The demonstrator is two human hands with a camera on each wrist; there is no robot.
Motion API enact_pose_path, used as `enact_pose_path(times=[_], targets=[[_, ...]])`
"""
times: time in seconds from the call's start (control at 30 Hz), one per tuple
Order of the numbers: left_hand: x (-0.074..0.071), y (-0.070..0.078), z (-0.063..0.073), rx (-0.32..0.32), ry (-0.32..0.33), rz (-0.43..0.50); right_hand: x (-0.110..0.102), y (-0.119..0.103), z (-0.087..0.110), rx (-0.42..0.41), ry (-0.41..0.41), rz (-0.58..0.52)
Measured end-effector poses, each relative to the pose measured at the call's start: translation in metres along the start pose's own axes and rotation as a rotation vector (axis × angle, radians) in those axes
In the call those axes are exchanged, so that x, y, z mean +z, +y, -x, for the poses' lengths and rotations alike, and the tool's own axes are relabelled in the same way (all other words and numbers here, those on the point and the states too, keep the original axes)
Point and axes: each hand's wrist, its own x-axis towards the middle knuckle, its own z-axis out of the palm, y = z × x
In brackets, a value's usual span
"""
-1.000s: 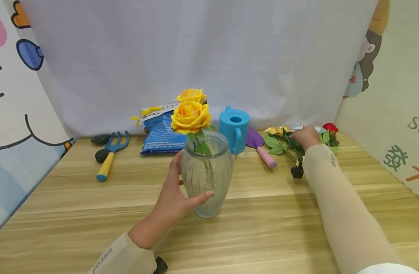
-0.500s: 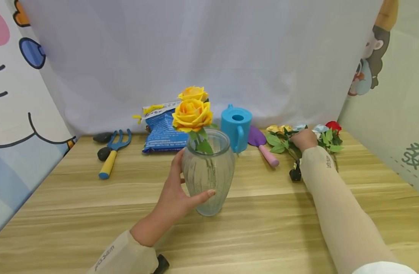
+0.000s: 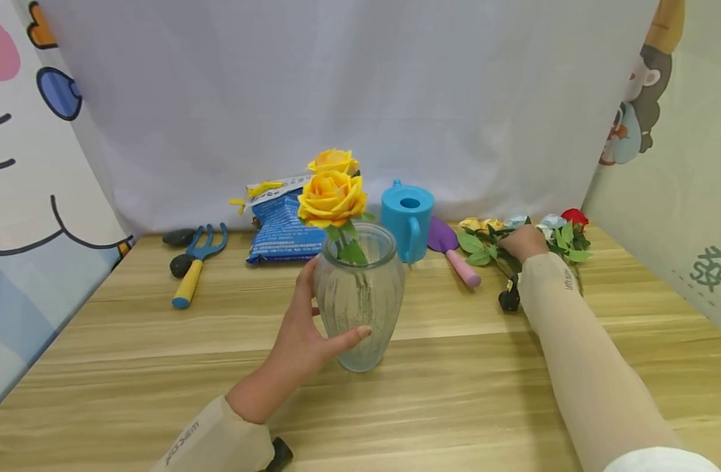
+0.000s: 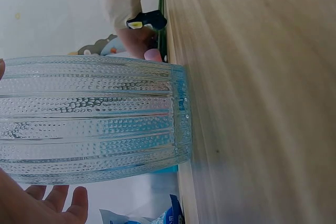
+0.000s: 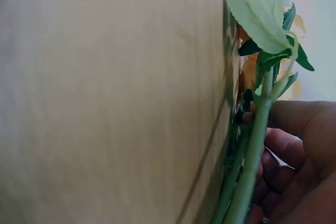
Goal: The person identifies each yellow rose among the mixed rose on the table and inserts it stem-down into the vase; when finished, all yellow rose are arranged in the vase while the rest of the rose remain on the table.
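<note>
My left hand (image 3: 304,341) grips a ribbed clear glass vase (image 3: 360,308) upright on the table, thumb in front and fingers round its left side. Two yellow roses (image 3: 331,196) stand in the vase, leaning left. In the left wrist view the glass vase (image 4: 94,121) lies across the picture with fingertips (image 4: 79,203) at its side. Off to the right, my right hand (image 3: 522,242) is among several artificial roses lying on the table. The right wrist view has its curled fingers (image 5: 281,145) at a green rose stem (image 5: 254,150); part of the grip is hidden behind the stem.
Behind the vase are a blue printed bag (image 3: 286,229) and a blue watering can (image 3: 406,223). A purple trowel with a pink handle (image 3: 463,269) lies near the roses. At left lie a hand fork (image 3: 189,282) and dark stones (image 3: 180,264). A red rose (image 3: 575,217) is at far right.
My right hand has shifted slightly left and down among the rose stems. The camera view has shifted a little. My left hand keeps its grip on the vase.
</note>
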Motion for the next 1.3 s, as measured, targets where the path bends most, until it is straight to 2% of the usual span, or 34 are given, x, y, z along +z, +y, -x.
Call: enact_pose_path(times=[0.27, 0.4, 0.5, 0.57, 0.8, 1.07, 1.3], targets=[[0.001, 0.002, -0.001, 0.000, -0.007, 0.009, -0.004, 0.005, -0.004, 0.026, 0.027, -0.025], [0.001, 0.002, -0.001, 0.005, -0.004, 0.013, -0.015, 0.002, -0.007, 0.062, 0.001, -0.045], [0.001, 0.002, 0.000, 0.001, 0.001, 0.011, -0.027, -0.003, -0.008, 0.064, -0.024, -0.116], [0.001, 0.002, 0.000, -0.004, 0.002, 0.008, -0.037, -0.007, -0.008, 0.041, -0.030, -0.174], [0.000, 0.002, 0.002, -0.032, -0.005, 0.007, -0.073, -0.026, 0.000, -0.055, -0.127, -0.387], [0.000, 0.002, 0.001, -0.028, -0.003, 0.013, -0.103, -0.059, 0.020, -0.111, -0.085, -0.598], [0.000, 0.002, 0.001, -0.027, -0.005, 0.020, -0.115, -0.093, 0.045, -0.135, -0.069, -0.777]])
